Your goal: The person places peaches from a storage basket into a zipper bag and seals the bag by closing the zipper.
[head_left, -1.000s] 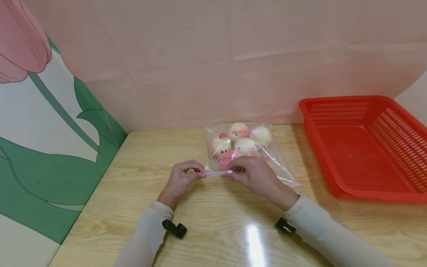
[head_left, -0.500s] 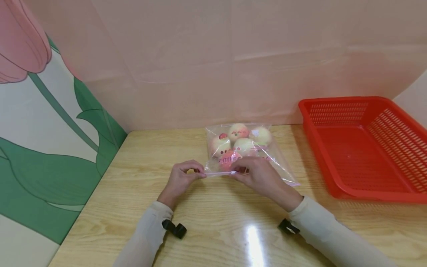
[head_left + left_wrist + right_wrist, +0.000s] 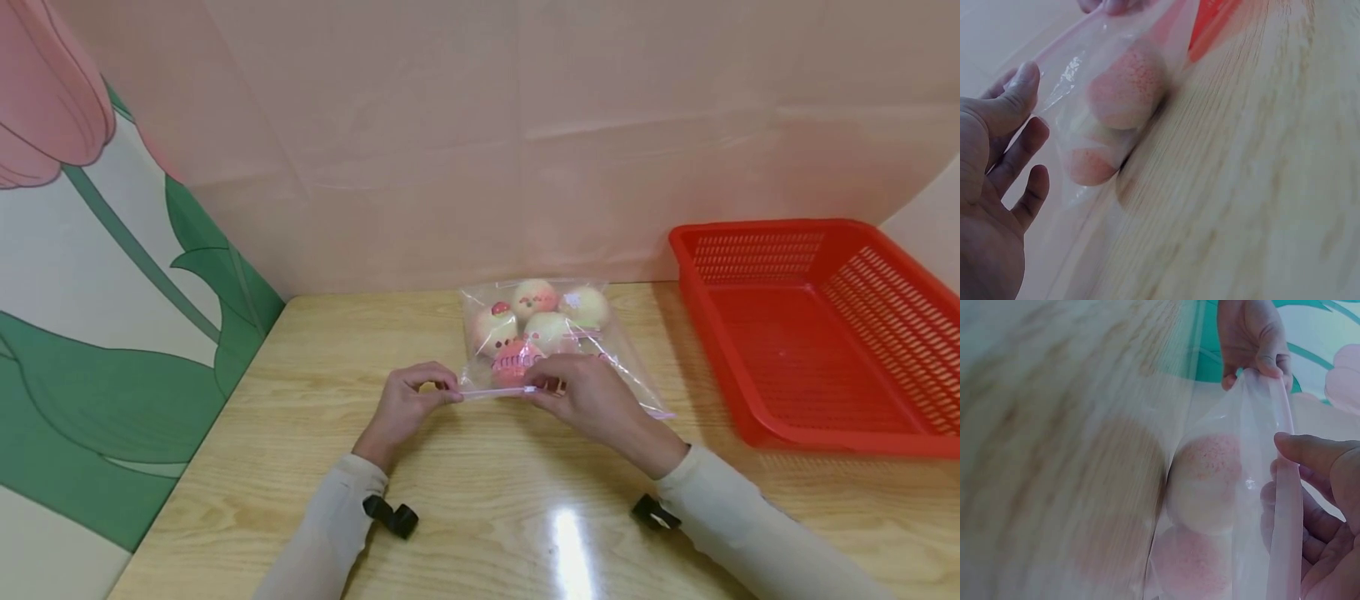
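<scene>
A clear zip bag lies near the back of the table, with several round white-and-pink balls inside. Cartoon faces show over them. My left hand pinches the left end of the bag's pink zip strip between thumb and forefinger. Further along the strip, my right hand pinches it at a small white slider. In the right wrist view the thumb of my right hand presses the strip, other fingers behind the film. The mouth edge is lifted toward me in the left wrist view.
A red plastic basket with slotted sides stands on the right of the wooden table. A pink sheet hangs behind, and a flower-patterned panel borders the left edge.
My right hand has slid a short way to the right along the zip strip with the white slider, so more strip shows between the hands. My left hand stays at the strip's end.
</scene>
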`<state>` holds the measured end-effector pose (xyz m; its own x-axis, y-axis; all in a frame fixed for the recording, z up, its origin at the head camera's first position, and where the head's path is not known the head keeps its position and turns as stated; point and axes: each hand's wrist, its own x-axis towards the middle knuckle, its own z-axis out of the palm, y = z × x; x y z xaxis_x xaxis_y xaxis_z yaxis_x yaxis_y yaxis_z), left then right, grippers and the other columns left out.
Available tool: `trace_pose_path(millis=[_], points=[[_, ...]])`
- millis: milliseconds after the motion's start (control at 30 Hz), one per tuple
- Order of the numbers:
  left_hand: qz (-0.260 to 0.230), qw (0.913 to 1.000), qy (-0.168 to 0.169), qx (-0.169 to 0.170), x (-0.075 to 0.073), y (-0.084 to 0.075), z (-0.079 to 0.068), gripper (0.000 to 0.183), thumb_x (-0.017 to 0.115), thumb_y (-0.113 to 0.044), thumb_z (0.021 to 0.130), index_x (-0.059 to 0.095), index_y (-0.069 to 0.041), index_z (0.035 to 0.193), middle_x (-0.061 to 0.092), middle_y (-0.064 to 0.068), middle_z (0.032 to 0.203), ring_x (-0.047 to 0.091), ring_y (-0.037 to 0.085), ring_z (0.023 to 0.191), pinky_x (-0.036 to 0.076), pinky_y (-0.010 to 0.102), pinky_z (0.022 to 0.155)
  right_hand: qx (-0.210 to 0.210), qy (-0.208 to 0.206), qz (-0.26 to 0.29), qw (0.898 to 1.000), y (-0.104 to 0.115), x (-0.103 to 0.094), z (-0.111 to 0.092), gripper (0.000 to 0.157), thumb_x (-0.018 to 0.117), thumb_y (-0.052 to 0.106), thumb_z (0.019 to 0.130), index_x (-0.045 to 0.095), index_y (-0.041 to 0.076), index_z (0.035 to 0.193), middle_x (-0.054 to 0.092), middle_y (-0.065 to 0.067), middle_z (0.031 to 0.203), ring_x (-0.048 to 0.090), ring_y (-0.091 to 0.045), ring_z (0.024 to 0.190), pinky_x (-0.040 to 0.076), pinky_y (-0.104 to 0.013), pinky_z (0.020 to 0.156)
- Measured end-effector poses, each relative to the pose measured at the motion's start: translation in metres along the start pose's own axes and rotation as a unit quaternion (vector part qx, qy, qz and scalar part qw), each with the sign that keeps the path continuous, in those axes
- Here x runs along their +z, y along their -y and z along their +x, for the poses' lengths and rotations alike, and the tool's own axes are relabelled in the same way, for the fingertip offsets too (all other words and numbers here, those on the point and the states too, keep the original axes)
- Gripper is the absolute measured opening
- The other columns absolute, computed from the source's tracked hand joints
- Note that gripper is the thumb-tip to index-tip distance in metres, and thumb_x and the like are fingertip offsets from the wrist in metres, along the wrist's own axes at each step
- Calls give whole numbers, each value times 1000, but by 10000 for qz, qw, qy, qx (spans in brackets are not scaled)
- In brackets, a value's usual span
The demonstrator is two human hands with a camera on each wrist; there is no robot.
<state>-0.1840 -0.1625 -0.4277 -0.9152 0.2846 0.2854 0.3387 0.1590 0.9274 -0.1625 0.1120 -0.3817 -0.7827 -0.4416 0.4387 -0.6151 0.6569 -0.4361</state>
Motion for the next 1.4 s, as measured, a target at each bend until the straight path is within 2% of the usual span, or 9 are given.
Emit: trace_pose_path(millis=[567,833,1000,1200,1400], points=[[68,10000,37,46,-1,2,-1,2,77,-1,82,76,-2,84,73,14,88,65,13,86,47,36,91,109,32,-191,9998,-4,-5,-4,12,85,21,78,76,25,85,69,14,74,60,-1,68,50,-22,61],[25,10000,-10,-80,0,1,0,3,78,-4,82,76,-2,84,73,11,87,65,14,86,46,39,93,196,118,-212,9995,-6,-10,-7,12,85,23,79,75,26,85,68,16,74,58,-1,67,49,-21,61],[-48,9998,-91,-141,0,1,0,6,78,-2,81,77,-8,81,72,11,86,65,15,85,46,38,93,224,159,-220,9994,-7,-13,-8,11,84,25,80,75,26,86,68,16,75,57,-1,68,50,-21,61],[-25,9999,-93,-131,0,0,-1,4,78,-1,81,77,-3,83,73,10,86,65,14,85,47,37,93,232,144,-275,9993,-8,-16,-10,10,83,26,80,75,27,85,67,17,75,57,-1,68,49,-21,61],[16,10000,-33,-10,-1,2,0,10,78,-2,82,78,-12,81,72,9,85,64,13,84,48,36,90,326,195,-253,9990,-10,-18,-12,11,84,25,80,75,27,86,67,17,76,57,-1,68,50,-20,62]])
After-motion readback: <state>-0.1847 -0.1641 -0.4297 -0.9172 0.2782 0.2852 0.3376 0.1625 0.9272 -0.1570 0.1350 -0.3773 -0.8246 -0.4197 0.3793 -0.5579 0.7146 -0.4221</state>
